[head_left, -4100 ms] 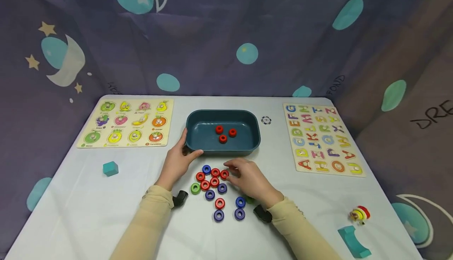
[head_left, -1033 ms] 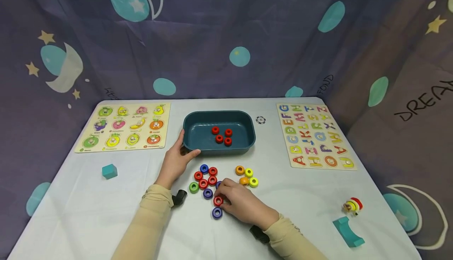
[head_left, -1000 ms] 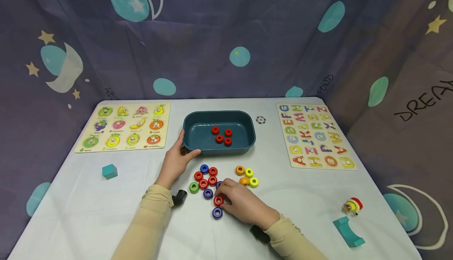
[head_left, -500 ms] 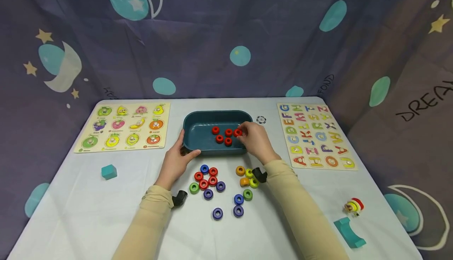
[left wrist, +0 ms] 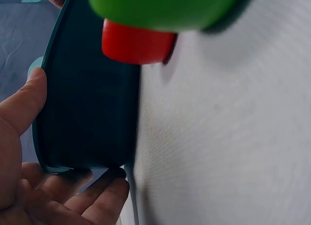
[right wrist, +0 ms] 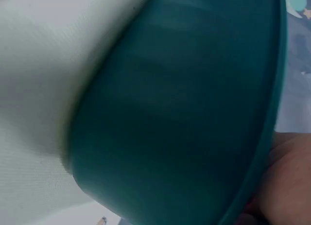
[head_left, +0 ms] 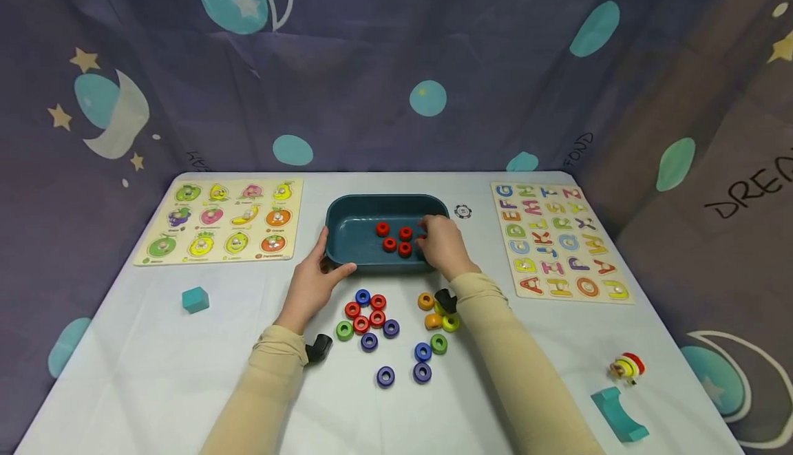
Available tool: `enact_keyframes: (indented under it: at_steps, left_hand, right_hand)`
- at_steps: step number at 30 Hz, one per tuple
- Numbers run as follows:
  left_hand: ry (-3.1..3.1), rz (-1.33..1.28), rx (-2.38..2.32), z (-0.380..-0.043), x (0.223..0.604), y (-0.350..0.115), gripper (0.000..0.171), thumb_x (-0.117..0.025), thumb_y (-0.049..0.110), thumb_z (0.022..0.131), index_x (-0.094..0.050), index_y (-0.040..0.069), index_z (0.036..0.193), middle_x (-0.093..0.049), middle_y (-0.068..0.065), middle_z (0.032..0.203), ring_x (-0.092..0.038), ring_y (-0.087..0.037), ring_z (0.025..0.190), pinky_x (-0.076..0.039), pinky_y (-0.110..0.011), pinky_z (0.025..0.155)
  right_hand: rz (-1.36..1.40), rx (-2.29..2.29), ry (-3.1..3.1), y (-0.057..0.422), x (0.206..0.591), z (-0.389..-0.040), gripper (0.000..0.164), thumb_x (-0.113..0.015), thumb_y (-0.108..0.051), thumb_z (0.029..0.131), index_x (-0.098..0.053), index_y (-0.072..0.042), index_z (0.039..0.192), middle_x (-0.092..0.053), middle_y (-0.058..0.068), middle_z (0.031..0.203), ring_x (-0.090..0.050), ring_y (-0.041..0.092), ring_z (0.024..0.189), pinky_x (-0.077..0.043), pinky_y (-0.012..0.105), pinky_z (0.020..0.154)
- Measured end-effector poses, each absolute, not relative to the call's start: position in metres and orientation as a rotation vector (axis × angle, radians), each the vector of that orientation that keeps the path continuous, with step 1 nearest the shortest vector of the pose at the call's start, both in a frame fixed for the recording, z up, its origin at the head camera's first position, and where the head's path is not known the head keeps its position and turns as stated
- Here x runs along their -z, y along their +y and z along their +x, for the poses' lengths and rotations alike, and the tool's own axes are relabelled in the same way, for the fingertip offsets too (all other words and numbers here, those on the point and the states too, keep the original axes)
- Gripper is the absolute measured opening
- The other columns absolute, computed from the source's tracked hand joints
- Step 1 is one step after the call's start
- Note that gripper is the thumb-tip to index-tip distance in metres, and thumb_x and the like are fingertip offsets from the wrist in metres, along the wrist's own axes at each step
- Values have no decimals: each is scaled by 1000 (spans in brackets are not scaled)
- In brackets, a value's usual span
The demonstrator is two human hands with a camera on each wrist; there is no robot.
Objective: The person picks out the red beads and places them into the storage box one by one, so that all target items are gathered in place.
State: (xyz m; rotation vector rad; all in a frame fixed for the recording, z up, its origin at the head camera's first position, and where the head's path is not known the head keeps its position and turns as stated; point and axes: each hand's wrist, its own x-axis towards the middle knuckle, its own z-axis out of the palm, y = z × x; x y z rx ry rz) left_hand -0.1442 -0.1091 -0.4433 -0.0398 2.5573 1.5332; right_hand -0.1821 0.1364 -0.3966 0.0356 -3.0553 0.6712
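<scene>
A dark teal rectangular dish (head_left: pixel 359 224) stands at the back middle of the table with several red rings (head_left: pixel 389 244) inside. My left hand (head_left: pixel 311 288) grips its front-left corner. In the left wrist view the thumb (left wrist: pixel 30 96) lies on the rim and the fingers curl against the end wall. My right hand (head_left: pixel 447 245) reaches over the right end of the dish, pinching another red ring (head_left: pixel 423 238), which is mostly hidden by the fingers. In the right wrist view the dish wall hides most of that hand. In front lie loose rings: red (head_left: pixel 361 325), blue (head_left: pixel 423 352), purple (head_left: pixel 385 376), green, orange and yellow.
A fruit puzzle board (head_left: pixel 223 224) lies back left, a letter puzzle board (head_left: pixel 560 241) back right. A teal cube (head_left: pixel 195 299) sits at left; a teal arch block (head_left: pixel 619 415) and a small striped figure (head_left: pixel 628 367) at right. A poker chip (head_left: pixel 462 211) lies beside the dish.
My right hand has carried the red ring from beside the purple one on the table up into the dish's right end, lowering slightly there. Another red ring joined the dish earlier. My left hand stayed put.
</scene>
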Motion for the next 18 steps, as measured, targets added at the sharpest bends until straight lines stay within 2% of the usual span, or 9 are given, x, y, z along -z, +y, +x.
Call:
enact_keyframes:
  at_steps: [5, 9, 13, 18]
  left_hand:
    - [2572, -31, -1525, -146, 445, -109, 94, -73, 43, 83, -9, 41, 153, -29, -3, 158, -43, -27, 138, -39, -44, 111]
    - [2579, -25, -1514, -146, 446, -109, 94, -72, 43, 84, -9, 40, 153, -29, -3, 158, -43, -27, 138, -39, -44, 111]
    - [2578, -23, -1508, -146, 445, -109, 93, -71, 43, 84, -8, 41, 153, -31, -4, 157, -43, -26, 138, -39, -43, 111]
    - [2571, -42, -1505, -145, 443, -108, 93, -72, 43, 84, -8, 41, 153, -28, -3, 158, -41, -26, 140, -37, -43, 112]
  right_hand:
    - [133, -786, -2922, 130, 388, -164, 29, -71, -11, 87, -67, -3, 114, -68, 13, 107, -63, 22, 90, -56, 34, 78]
    - [366, -918, -2836, 119, 377, -140, 21, -70, -10, 87, -69, -8, 108, -68, 5, 102, -63, 14, 84, -56, 27, 74]
    - [589, -1045, -2952, 109, 381, -118, 20, -70, -11, 87, -70, -12, 107, -68, -1, 101, -61, 7, 83, -54, 22, 75]
    - [643, -1000, -3177, 106, 404, -110, 29, -70, -8, 85, -69, -12, 114, -69, -1, 101, -60, 7, 86, -53, 23, 80]
